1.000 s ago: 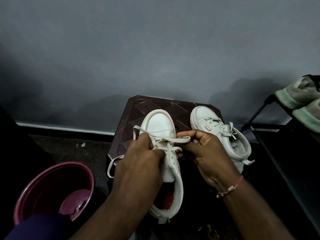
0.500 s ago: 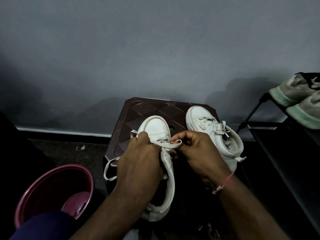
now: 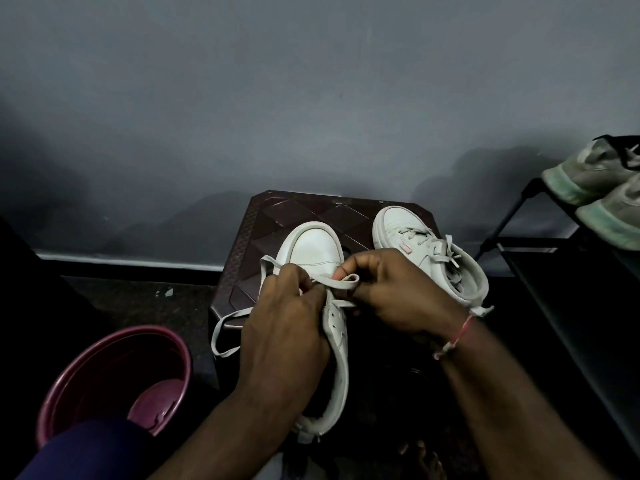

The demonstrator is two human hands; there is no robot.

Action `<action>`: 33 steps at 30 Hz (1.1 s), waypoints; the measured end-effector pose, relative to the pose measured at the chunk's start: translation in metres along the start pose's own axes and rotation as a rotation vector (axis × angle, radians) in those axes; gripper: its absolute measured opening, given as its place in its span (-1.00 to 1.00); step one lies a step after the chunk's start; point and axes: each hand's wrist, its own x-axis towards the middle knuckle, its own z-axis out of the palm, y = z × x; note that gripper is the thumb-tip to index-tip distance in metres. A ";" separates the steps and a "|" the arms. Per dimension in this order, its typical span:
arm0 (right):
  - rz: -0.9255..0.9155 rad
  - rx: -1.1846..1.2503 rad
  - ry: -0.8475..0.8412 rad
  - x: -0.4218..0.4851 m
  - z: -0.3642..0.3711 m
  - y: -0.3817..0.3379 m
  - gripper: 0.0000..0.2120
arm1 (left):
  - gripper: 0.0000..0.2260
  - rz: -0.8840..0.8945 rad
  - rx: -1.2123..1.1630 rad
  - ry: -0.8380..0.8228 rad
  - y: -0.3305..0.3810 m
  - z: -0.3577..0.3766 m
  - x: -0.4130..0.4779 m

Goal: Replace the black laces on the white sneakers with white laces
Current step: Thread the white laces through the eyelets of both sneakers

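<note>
White lace (image 3: 346,279) runs flat between the two hands above the near sneaker (image 3: 317,247), which lies toe-away on a dark brown plastic stool (image 3: 277,216), its heel hanging off the front edge toward the person. The left hand (image 3: 284,327) arches over the sneaker's throat, back up, its fingers curled down onto the lace at the eyelets and hiding most of the tongue. The right hand (image 3: 391,292) sits just beside it, thumb and forefinger pinching a folded loop of the same lace; a red thread (image 3: 457,334) circles that wrist. One loose length of lace trails from under the left hand and droops over the stool's left edge. A second sneaker (image 3: 433,258), laced in white, rests on the stool's right side, partly behind the right hand. The stool stands against a plain grey wall (image 3: 311,98) on a dark, speckled floor (image 3: 145,299). Near the lower left a maroon bucket (image 3: 114,368) holds a matching mug (image 3: 156,403), and a blue sleeve (image 3: 90,452) cuts across its rim. At the right a black shoe rack (image 3: 554,271) carries a pair of grey shoes with pale green soles (image 3: 595,188).
</note>
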 end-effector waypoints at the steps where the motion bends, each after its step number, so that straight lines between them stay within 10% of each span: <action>1: 0.014 0.053 -0.038 0.001 -0.002 0.000 -0.86 | -0.61 0.004 -0.006 -0.021 0.000 0.000 0.001; 11: 0.080 0.220 0.041 0.002 0.001 0.006 -0.81 | -0.91 -0.117 -0.028 -0.045 0.000 0.002 0.021; 17: -0.134 -0.201 0.369 -0.016 0.003 -0.011 -0.60 | -0.84 -0.135 -0.117 -0.061 0.004 0.007 0.024; 21: -0.114 -0.172 0.171 -0.033 0.024 -0.021 -0.55 | -0.89 -0.174 -0.186 -0.164 -0.002 0.004 0.031; 33: -0.119 -0.554 0.315 -0.032 0.047 -0.018 -0.58 | -0.85 -0.093 -0.331 -0.240 -0.009 -0.010 0.038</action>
